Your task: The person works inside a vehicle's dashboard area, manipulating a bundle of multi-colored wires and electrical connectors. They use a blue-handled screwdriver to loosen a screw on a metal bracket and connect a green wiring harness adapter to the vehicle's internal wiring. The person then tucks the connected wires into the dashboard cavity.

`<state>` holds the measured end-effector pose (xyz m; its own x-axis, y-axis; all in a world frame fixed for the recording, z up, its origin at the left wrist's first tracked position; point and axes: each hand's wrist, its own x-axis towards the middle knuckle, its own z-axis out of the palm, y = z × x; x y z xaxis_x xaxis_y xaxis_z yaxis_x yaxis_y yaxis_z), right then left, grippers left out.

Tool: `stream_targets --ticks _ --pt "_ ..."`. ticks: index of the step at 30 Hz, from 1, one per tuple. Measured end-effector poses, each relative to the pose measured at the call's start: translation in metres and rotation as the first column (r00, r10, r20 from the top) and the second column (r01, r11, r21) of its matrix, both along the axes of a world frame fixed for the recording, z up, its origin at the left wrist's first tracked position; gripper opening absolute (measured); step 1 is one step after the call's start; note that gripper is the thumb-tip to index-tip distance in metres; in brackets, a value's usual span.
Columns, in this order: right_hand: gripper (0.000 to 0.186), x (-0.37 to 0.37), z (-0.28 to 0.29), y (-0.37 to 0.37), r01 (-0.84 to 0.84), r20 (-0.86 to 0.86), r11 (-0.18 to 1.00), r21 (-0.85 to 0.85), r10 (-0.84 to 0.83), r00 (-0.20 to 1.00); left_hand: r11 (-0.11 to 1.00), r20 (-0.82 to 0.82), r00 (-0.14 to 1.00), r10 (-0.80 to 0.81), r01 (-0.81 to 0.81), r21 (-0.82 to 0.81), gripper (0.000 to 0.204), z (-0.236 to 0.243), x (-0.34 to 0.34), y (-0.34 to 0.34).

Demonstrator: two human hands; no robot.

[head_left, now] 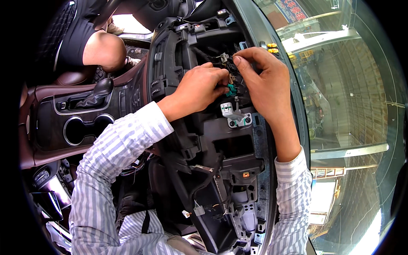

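Observation:
Both my hands work over a cavity in a dashboard point(197, 144) with its top cover off. My left hand point(196, 90) is closed, its thumb and forefinger pinched at a green wiring connector point(231, 90) among dark wires. Above it my right hand point(267, 80) has thumb and forefinger pressed together beside the wiring; what they hold, if anything, is too small to make out. A pale connector point(223, 57) lies between the two hands. Just below the green connector a silver metal bracket point(239, 119) is fixed to the dashboard frame.
The windshield point(344, 102) curves along the right. At left are the centre console with gear lever point(103, 90) and cup holders point(76, 131). Another person's bare knee point(106, 51) is at upper left. A loose white connector point(199, 209) hangs near the lower dashboard.

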<state>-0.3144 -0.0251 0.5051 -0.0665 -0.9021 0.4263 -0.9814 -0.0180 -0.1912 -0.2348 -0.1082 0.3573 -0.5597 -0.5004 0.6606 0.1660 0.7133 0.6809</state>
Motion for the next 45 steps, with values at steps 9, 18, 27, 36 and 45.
stream_targets --ticks 9,18,27,36,45 --pt "0.01 -0.0025 -0.0013 -0.0005 -0.009 0.025 1.0 0.001 0.009 1.0 1.0 0.02 1.0 -0.009 0.01 -0.027 0.018 -0.0023 -0.0006 -0.0033" --pt "0.01 -0.003 -0.0022 -0.001 0.0 0.04 1.0 0.005 -0.001 0.999 0.998 0.074 0.997 -0.032 0.028 0.052 0.02 -0.0008 -0.0011 -0.0048" --pt "0.011 -0.0041 -0.0043 -0.0023 0.005 0.089 1.0 0.013 -0.006 0.996 0.999 0.057 0.998 -0.026 0.024 0.045 0.019 -0.0003 0.0012 -0.0037" --pt "0.011 -0.0043 -0.0036 -0.0026 -0.001 0.084 1.0 0.019 -0.001 0.996 0.995 0.088 0.996 -0.022 0.013 0.103 0.02 0.0007 0.0001 -0.0033" --pt "0.012 -0.0049 -0.0052 -0.0018 0.003 0.153 1.0 0.023 -0.007 0.988 0.994 0.052 0.998 -0.021 0.015 0.107 0.018 -0.0012 -0.0011 -0.0029"
